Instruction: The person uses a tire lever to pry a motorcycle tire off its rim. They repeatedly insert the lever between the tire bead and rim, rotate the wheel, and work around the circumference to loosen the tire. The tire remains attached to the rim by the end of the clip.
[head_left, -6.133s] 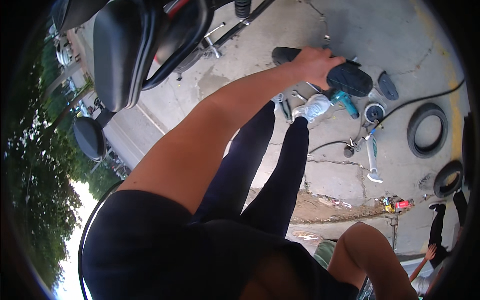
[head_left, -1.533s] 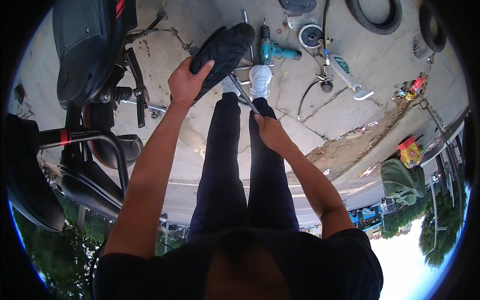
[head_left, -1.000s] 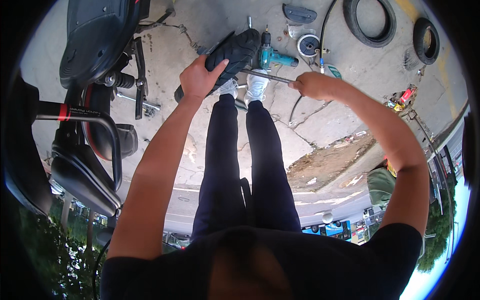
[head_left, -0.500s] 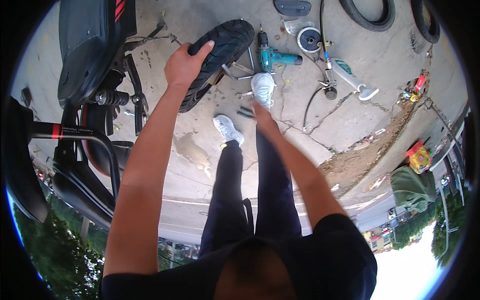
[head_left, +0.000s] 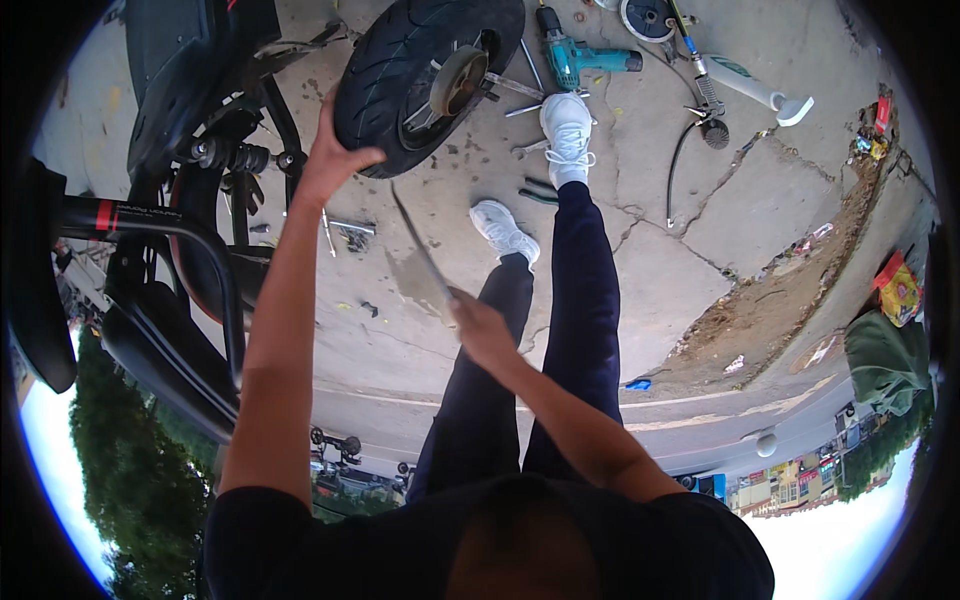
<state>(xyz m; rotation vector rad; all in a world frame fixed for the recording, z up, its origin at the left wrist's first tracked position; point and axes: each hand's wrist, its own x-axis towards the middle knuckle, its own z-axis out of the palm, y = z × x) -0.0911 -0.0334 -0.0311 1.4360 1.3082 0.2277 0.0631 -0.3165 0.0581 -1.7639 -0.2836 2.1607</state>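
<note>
A black-tyred scooter wheel (head_left: 375, 85) stands tilted on the ground at the upper middle, its hub and axle facing right. My left hand (head_left: 335, 160) grips the tyre's lower left edge, thumb on the sidewall and fingers round the tread. In my closed right hand (head_left: 482, 330), in front of my left leg, is a long thin metal tyre lever (head_left: 420, 240). It slants up and left, with its tip just below the tyre. The lever and right hand are slightly blurred.
The black scooter (head_left: 190, 190) stands at left. A teal cordless drill (head_left: 575, 62) lies beyond my right shoe (head_left: 567, 130); pliers (head_left: 540, 191) lie beside it. An air hose with a gauge (head_left: 712, 130) and a white tool (head_left: 745, 85) lie to the right. A socket wrench (head_left: 345, 226) lies near the scooter.
My right hand has come away from beside the right shoe, toward me and left, and now shows the tyre lever. My left hand has shifted to the tyre's lower edge; the wheel's open side shows more.
</note>
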